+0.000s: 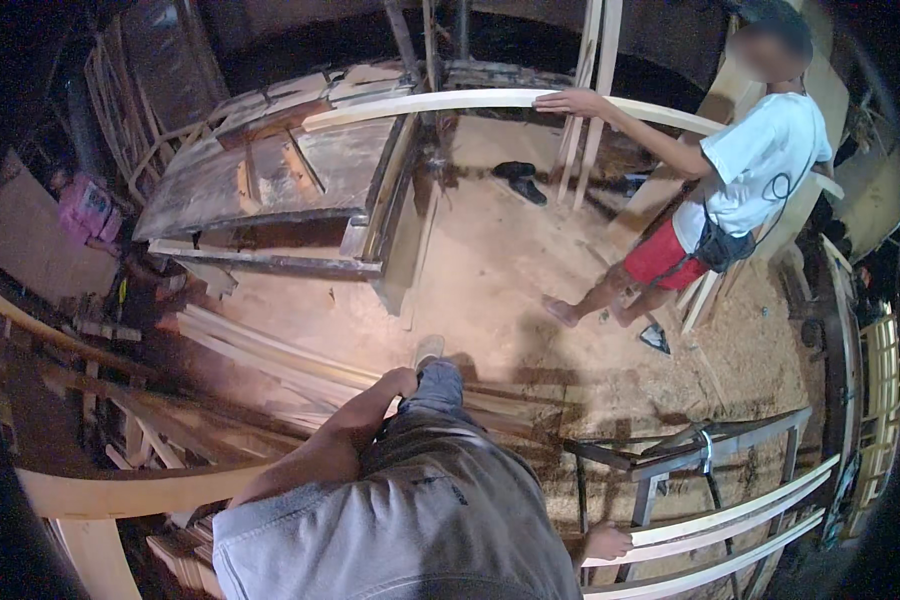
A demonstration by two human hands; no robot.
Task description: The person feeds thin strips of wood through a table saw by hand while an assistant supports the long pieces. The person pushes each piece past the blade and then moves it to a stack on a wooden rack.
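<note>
Before you spreads a sawdust-strewn floor (490,290), lit mid-room. Ahead, to your left, stands a worn wooden workbench (355,165).

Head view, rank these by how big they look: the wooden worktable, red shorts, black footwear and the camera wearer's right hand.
1. Wooden worktable
2. Red shorts
3. Black footwear and right hand: too alike to rank.

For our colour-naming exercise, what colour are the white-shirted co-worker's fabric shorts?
Red fabric shorts, best seen in the head view.

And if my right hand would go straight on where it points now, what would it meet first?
Your right hand would probably meet the pale wooden strip just ahead; they may already touch.
</note>
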